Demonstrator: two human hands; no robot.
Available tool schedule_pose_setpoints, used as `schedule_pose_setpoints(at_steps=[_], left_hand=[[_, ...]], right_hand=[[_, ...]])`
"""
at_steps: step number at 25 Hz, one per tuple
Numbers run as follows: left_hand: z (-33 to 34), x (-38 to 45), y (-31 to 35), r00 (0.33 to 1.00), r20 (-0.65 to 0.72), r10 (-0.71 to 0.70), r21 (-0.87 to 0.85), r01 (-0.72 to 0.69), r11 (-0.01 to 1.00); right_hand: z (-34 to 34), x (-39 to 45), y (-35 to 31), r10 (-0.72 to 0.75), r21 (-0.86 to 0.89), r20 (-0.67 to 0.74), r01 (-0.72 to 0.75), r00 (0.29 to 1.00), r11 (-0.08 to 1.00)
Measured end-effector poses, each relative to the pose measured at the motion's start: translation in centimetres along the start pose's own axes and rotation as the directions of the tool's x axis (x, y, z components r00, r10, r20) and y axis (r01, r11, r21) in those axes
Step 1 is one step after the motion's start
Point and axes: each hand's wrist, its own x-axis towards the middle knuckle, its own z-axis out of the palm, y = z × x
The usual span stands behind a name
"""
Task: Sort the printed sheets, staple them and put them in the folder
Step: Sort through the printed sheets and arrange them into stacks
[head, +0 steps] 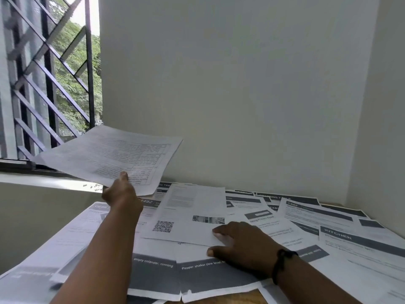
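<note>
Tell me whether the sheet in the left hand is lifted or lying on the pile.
Lifted. The left hand pinches the text sheet by its near edge, tilted above the table.

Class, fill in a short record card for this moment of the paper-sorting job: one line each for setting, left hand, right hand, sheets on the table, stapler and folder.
setting: table in a wall corner, barred window at left
left hand: holds a text sheet lifted above the table
right hand: resting on the QR-code sheet
sheets on the table: many, overlapping, one headed KITCHEN
stapler and folder: none in view
</note>
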Motion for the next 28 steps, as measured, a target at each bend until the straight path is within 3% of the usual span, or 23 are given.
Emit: schedule_pose_setpoints(at_steps=[4,7,10,13,15,20,25,28], left_hand=[[-0.1,0.9,-0.7,1.0,0.019,0.015,-0.092,-0.014,0.996],[0.2,0.8,-0.7,0.998,0.02,0.054,-0.037,-0.054,0.998],[0.3,1.2,-0.9,0.997,0.029,0.07,-0.051,-0.068,0.996],[0.4,1.5,-1.3,0.995,0.046,0.088,-0.056,-0.085,0.995],[0.6,1.5,-1.4,0.993,0.062,0.105,-0.042,-0.103,0.994],[0.9,1.9,-1.9,0.983,0.108,0.147,-0.005,-0.147,0.989],[1.0,2.0,-2.3,0.974,0.136,0.18,0.02,-0.185,0.983],[1.0,2.2,-2.5,0.972,0.148,0.185,0.031,-0.192,0.981]], right_hand=[[-1.9,0.0,0.3,-0.016,-0.191,-0.119,-0.007,0.993,0.982],[-3.4,-0.3,1.7,0.11,-0.289,-0.157,-0.153,0.981,0.945],[-2.8,-0.3,2.5,0.244,-0.139,-0.204,-0.275,0.948,0.951],[-0.8,0.2,2.0,0.388,-0.129,-0.044,-0.391,0.92,0.912],[-0.4,0.8,2.1,0.436,-0.127,-0.018,-0.435,0.9,0.892],[-1.7,1.5,4.4,0.481,0.085,0.033,-0.482,0.876,0.872],[-2.7,1.6,7.0,0.496,0.207,-0.102,-0.469,0.863,0.859],[-3.5,1.2,7.9,0.502,0.174,-0.219,-0.473,0.836,0.864]])
